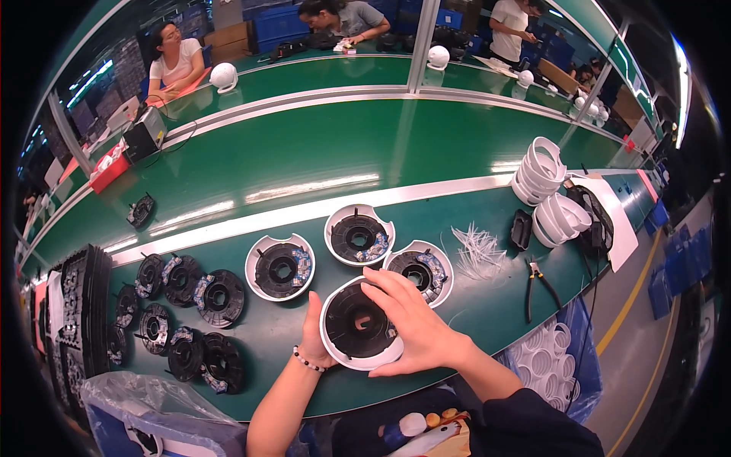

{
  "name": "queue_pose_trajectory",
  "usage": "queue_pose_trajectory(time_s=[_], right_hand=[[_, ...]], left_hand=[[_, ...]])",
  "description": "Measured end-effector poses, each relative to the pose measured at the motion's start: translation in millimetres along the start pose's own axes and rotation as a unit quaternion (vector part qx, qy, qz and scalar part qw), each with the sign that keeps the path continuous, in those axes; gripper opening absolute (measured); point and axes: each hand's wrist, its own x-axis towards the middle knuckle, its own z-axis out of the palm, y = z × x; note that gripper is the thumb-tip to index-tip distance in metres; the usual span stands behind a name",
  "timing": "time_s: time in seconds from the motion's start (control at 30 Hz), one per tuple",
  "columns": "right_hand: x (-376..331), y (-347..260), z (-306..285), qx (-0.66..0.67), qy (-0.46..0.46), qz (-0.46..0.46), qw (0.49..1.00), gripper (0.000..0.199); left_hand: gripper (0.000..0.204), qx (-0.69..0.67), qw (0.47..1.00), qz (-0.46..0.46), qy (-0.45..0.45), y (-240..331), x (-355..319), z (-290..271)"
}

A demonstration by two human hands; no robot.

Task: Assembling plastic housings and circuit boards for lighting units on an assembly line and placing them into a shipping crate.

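Well beyond our right hand [415,324], at the far side of the hall, we see a brown cardboard box [231,39] beside stacked blue crates [278,23]. Far out past our left hand [316,331], toward the left rim, stands a red bin [109,169] with white pieces in it. Just below our left forearm lies a clear plastic bag [152,404], crumpled. Under our right forearm, another clear bag [552,362] holds white rings. We make out no screens.

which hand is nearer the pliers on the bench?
Right. The right hand lies on the round white housing, toward the pliers; the left hand grips its far side.
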Motion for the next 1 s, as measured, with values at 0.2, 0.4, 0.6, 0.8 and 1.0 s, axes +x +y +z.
queue_pose_trajectory(time_s=[0.2,0.4,0.6,0.8,1.0], right_hand=[[-6,3,13,-0.017,0.05,0.035,0.998,0.103],[-7,0,30,-0.024,0.119,0.068,0.99,0.102],[-17,-2,48,-0.059,0.169,0.075,0.981,0.101],[-34,-1,56,-0.065,0.234,0.037,0.969,0.093],[-35,1,67,-0.075,0.247,-0.042,0.965,0.09]], left_hand=[[0.066,-0.053,0.998,0.04,0.004,-11,3,-4],[0.062,-0.08,0.995,0.044,0.029,-5,6,8],[0.057,-0.095,0.995,0.007,-0.012,-11,3,-2],[0.049,0.04,0.999,0.009,0.003,-9,13,4],[0.033,0.136,0.98,0.11,0.098,5,1,1]])
